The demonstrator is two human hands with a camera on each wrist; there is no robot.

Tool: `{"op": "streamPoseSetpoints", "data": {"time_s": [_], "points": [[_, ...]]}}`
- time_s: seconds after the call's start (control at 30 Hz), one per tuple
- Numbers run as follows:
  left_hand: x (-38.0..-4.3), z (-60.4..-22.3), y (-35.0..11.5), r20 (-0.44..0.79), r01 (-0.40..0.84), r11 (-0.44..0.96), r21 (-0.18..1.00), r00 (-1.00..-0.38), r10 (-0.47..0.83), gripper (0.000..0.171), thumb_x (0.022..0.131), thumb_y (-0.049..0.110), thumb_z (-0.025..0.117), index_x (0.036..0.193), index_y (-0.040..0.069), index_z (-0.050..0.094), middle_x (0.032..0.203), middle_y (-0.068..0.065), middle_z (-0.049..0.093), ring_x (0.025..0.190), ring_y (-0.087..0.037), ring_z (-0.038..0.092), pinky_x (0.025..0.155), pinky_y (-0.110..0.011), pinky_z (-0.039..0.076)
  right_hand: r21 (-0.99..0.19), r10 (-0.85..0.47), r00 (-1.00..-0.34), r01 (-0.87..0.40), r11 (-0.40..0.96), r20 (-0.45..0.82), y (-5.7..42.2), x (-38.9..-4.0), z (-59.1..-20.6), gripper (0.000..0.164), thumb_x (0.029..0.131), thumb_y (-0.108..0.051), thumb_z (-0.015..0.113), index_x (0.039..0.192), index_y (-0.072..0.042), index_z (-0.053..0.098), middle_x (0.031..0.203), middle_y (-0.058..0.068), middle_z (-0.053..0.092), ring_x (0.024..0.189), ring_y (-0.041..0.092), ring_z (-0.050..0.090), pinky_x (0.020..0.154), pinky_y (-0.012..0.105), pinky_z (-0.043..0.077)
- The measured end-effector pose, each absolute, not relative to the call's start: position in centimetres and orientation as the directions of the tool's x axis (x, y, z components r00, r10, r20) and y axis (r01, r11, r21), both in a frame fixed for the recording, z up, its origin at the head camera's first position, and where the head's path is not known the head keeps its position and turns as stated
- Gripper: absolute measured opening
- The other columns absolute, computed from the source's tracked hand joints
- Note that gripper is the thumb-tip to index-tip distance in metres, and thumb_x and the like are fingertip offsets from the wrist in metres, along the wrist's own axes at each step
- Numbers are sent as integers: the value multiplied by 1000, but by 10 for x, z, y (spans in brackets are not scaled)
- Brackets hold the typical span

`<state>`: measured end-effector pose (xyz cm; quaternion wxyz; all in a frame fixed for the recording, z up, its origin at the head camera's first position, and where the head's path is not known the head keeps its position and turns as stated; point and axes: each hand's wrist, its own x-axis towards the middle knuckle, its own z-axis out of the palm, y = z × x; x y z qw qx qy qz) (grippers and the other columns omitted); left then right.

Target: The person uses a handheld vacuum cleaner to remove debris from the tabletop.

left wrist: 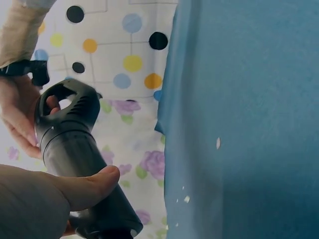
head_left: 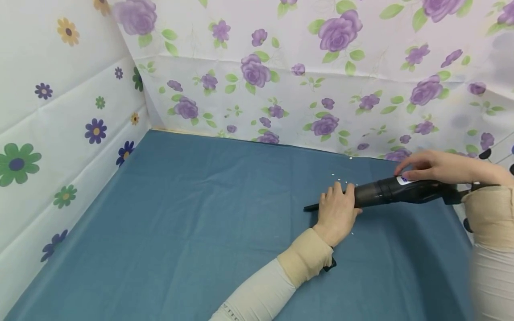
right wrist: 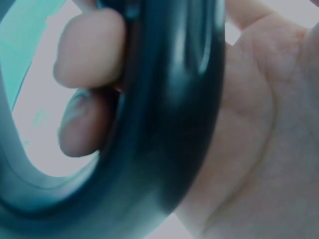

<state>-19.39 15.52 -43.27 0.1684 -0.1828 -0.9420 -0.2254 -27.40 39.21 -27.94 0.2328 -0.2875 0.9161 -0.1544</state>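
A black handheld vacuum cleaner (head_left: 417, 192) is held over the blue cloth, its narrow nozzle (head_left: 311, 207) pointing left in the head view. Near the nozzle end, my left hand (head_left: 335, 211) grips the body, with the thumb (left wrist: 94, 186) lying across it in the left wrist view. My right hand (head_left: 437, 166) is at the rear. In the right wrist view its fingers (right wrist: 92, 47) curl through the loop handle (right wrist: 184, 114). Small white bits (head_left: 333, 174) lie scattered on the cloth near the left hand; some show as pale flecks (left wrist: 187, 199) in the left wrist view.
Blue cloth (head_left: 180, 223) covers the table surface. A wall sheet with purple flowers (head_left: 257, 71) stands along the back edge, and a white sheet with daisies (head_left: 16, 165) runs along the left. A dotted sheet (left wrist: 132, 63) hangs at the right side.
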Motion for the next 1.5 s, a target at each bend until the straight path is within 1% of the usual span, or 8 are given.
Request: {"op": "streamPoseSetpoints", "data": {"time_s": [0.2, 0.47, 0.63, 0.77, 1.0, 1.23, 1.4, 1.5], "points": [[-190, -431, 167, 409, 407, 864, 296, -872, 270, 61, 81, 48, 72, 128, 15, 51, 115, -8, 56, 93, -18, 57, 78, -32, 49, -385, -550, -756, -418, 823, -354, 403, -270, -279, 23, 99, -26, 54, 119, -17, 62, 104, 5, 62, 79, 12, 55, 64, 30, 46], [-186, -422, 181, 375, 419, 866, 274, -875, 304, 58, 84, 51, 68, 127, 16, 50, 110, -4, 54, 90, -15, 56, 77, -28, 49, -319, -489, -791, -387, 865, -368, 416, -266, -272, 27, 99, -27, 55, 122, -13, 61, 93, 3, 62, 70, 12, 53, 60, 30, 43], [-191, -424, 176, 380, 390, 879, 276, -884, 273, 58, 83, 51, 69, 126, 17, 50, 110, -5, 55, 90, -16, 57, 78, -30, 49, -347, -519, -775, -405, 846, -360, 409, -271, -273, 27, 98, -27, 56, 122, -15, 61, 91, 2, 61, 72, 12, 52, 61, 30, 43], [-192, -425, 174, 381, 392, 871, 295, -885, 269, 58, 82, 50, 70, 126, 17, 51, 109, -5, 55, 90, -16, 56, 77, -31, 49, -381, -540, -755, -407, 830, -372, 407, -273, -273, 27, 99, -24, 55, 124, -12, 58, 84, 3, 60, 68, 13, 53, 59, 29, 44], [-189, -426, 179, 390, 404, 857, 321, -881, 268, 61, 80, 49, 73, 126, 15, 51, 113, -7, 56, 91, -18, 58, 79, -32, 50, -387, -512, -764, -367, 846, -393, 410, -270, -272, 31, 99, -24, 54, 125, -9, 55, 83, 5, 61, 68, 16, 55, 59, 31, 45], [-185, -426, 186, 393, 405, 858, 314, -879, 271, 58, 80, 50, 73, 122, 16, 52, 108, -5, 56, 87, -16, 56, 76, -31, 50, -354, -480, -794, -356, 865, -374, 417, -266, -273, 27, 98, -25, 57, 120, -9, 57, 82, 5, 62, 68, 16, 55, 60, 32, 45], [-183, -424, 190, 380, 404, 863, 305, -882, 279, 57, 81, 51, 72, 122, 17, 50, 105, -3, 54, 85, -15, 54, 75, -30, 49, -311, -464, -814, -367, 877, -348, 422, -263, -272, 22, 98, -24, 58, 111, -8, 61, 88, 4, 62, 71, 13, 54, 62, 32, 45], [-182, -422, 193, 371, 405, 860, 309, -884, 283, 58, 81, 51, 71, 123, 17, 50, 107, -3, 54, 86, -15, 55, 77, -29, 49, -311, -453, -818, -354, 882, -353, 423, -260, -271, 20, 98, -22, 57, 111, -6, 61, 90, 4, 61, 71, 13, 54, 62, 32, 47]]}}
